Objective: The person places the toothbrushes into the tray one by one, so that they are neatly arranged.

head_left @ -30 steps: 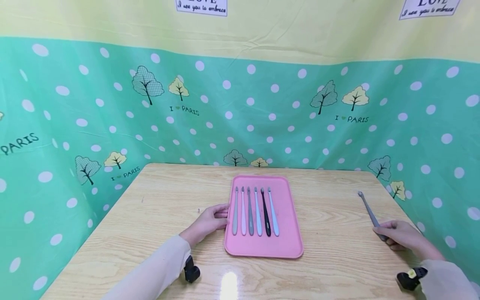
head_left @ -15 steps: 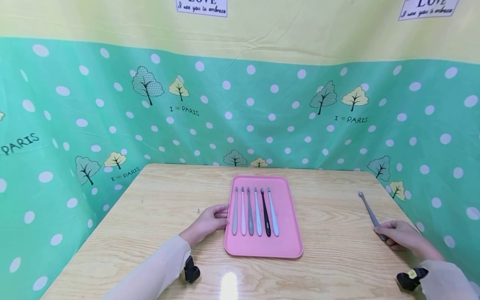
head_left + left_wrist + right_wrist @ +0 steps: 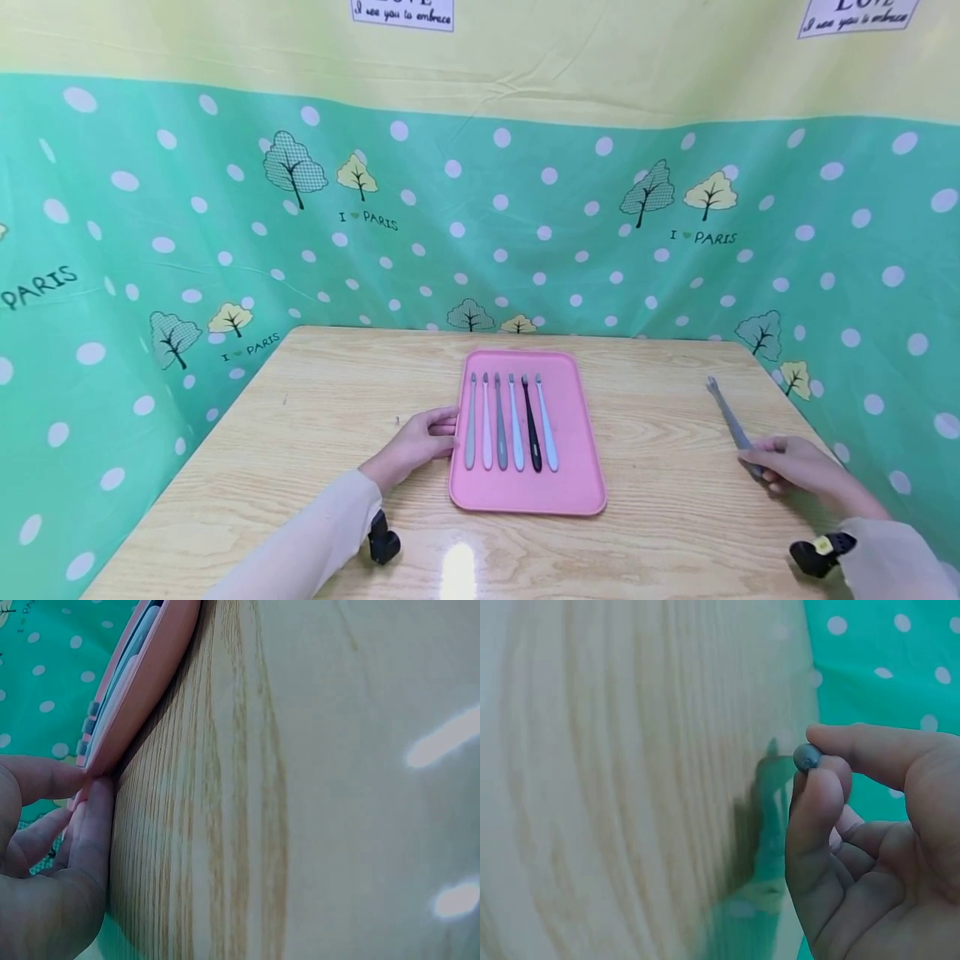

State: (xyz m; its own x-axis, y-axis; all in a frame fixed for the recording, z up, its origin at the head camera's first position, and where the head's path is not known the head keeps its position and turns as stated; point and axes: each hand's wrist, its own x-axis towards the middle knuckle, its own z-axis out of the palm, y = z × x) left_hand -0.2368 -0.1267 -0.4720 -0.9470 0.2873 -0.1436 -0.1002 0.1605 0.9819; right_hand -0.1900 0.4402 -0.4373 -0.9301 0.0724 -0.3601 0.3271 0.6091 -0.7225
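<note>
A pink tray [image 3: 517,498] lies on the wooden table, with several toothbrushes in a side-by-side row, among them a black toothbrush [image 3: 532,425] and a grey toothbrush [image 3: 501,425]. My left hand [image 3: 415,446] is at the tray's left edge; in the left wrist view, thumb and fingers pinch the pink rim [image 3: 154,682]. Away to the right, my right hand [image 3: 798,468] holds another grey toothbrush [image 3: 727,415] by its handle end, head pointing away. In the right wrist view, the round handle end [image 3: 807,757] shows between thumb and fingers.
The wooden table [image 3: 660,433] stretches to both sides of the tray. A green and yellow curtain [image 3: 517,225] with dots and trees hangs behind the table and along its sides. Black cameras sit on both wrists, such as the left wrist camera [image 3: 383,540].
My right hand has shifted slightly left and away from me, and the toothbrush in it has moved along and turned a little. The left hand, tray and row of toothbrushes stay put.
</note>
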